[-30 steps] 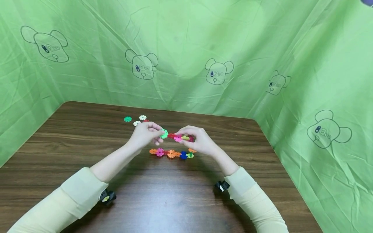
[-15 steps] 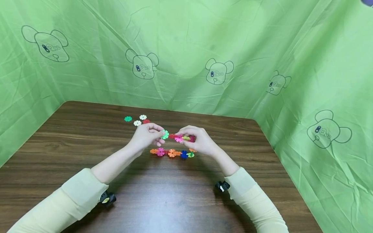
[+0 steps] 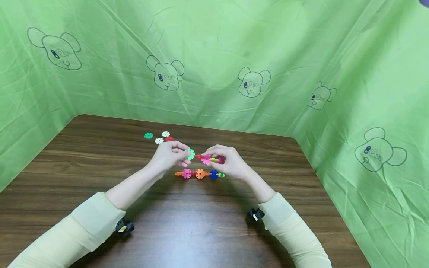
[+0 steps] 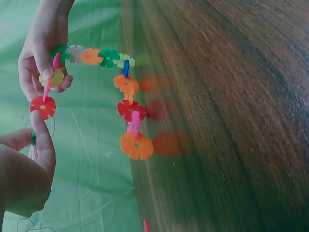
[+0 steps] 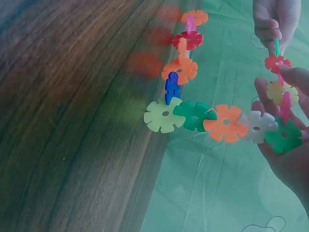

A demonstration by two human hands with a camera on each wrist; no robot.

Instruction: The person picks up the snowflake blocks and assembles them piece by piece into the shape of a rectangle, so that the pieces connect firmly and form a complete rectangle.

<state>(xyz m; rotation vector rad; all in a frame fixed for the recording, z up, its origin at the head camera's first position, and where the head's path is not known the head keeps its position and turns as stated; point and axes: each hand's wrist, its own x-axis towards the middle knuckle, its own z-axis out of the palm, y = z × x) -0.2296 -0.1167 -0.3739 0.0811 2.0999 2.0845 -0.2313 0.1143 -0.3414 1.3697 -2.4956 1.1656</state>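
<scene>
My left hand (image 3: pixel 167 158) pinches a green flower-shaped plastic disc (image 3: pixel 190 154) between thumb and fingers. In the right wrist view that disc is edge-on, right at the red disc (image 5: pixel 277 63) ending a chain of interlocking discs; whether it is slotted in cannot be told. My right hand (image 3: pixel 228 160) grips the chain near that end, around a yellow disc (image 5: pixel 282 92) and pink ones. From there the chain bends down through green, white and orange discs (image 5: pixel 226 123), then turns at a pale yellow-green disc (image 5: pixel 163 115) and a blue one (image 5: pixel 172 88). An orange disc (image 4: pixel 136 145) ends it.
Loose discs lie on the wooden table (image 3: pixel 187 230) beyond my left hand: a green one (image 3: pixel 148 136), two white ones (image 3: pixel 159 140) and a red one (image 3: pixel 169 139). A green cloth (image 3: pixel 207 48) with printed bear heads encloses the table's far and side edges.
Both hands keep nearly the same place and hold. The lower row of the chain has swung up slightly and looks straighter. The whole head view has shifted a little.
</scene>
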